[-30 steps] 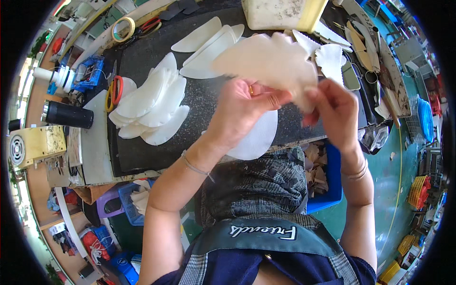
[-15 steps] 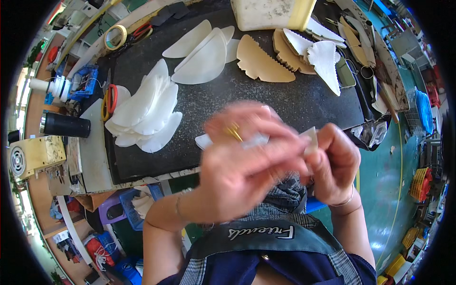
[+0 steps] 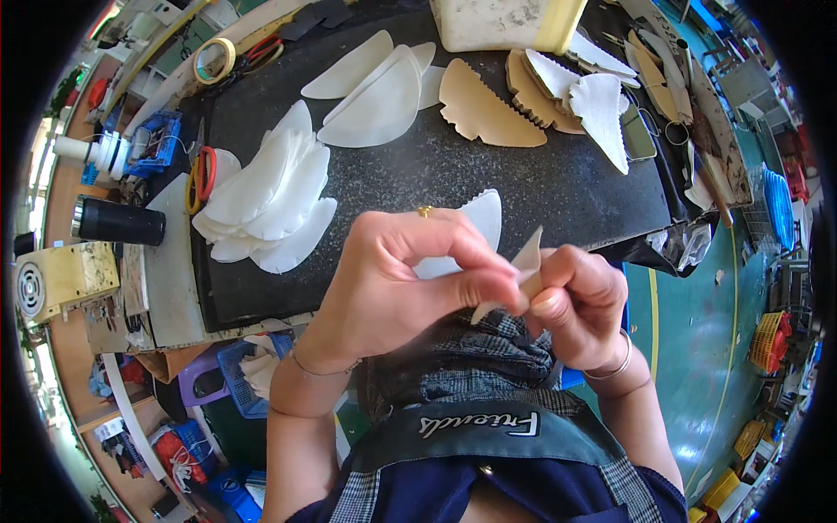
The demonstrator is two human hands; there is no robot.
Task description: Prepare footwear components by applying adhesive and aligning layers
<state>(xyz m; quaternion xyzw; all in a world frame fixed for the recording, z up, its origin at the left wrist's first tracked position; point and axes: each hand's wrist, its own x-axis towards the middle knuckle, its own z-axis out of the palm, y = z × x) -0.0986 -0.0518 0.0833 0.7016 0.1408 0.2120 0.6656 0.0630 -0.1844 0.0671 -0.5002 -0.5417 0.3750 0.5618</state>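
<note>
My left hand (image 3: 418, 283) and my right hand (image 3: 580, 305) meet above the table's near edge. Both pinch a thin cream piece of sheet material (image 3: 528, 258) between thumb and fingers; its pointed tip sticks up between them and much of it is covered. Behind my left hand a white piece with a notched edge (image 3: 485, 218) lies on the black work mat (image 3: 392, 179), partly hidden. To the left is a fanned pile of white scalloped pieces (image 3: 266, 196). Smooth white half-moon pieces (image 3: 375, 105) lie farther back, next to a tan notched piece (image 3: 488, 105).
A pale, stained container (image 3: 510, 26) stands at the back. Stacked tan and white notched pieces (image 3: 600, 118) lie at the right. Red-and-yellow-handled scissors (image 3: 202, 179), a tape roll (image 3: 214, 61) and a black flask (image 3: 118, 222) are along the left.
My left hand, blurred before, has come to rest in a pinch on the cream piece. Both hands have shifted slightly left and down, uncovering more of the white notched piece behind.
</note>
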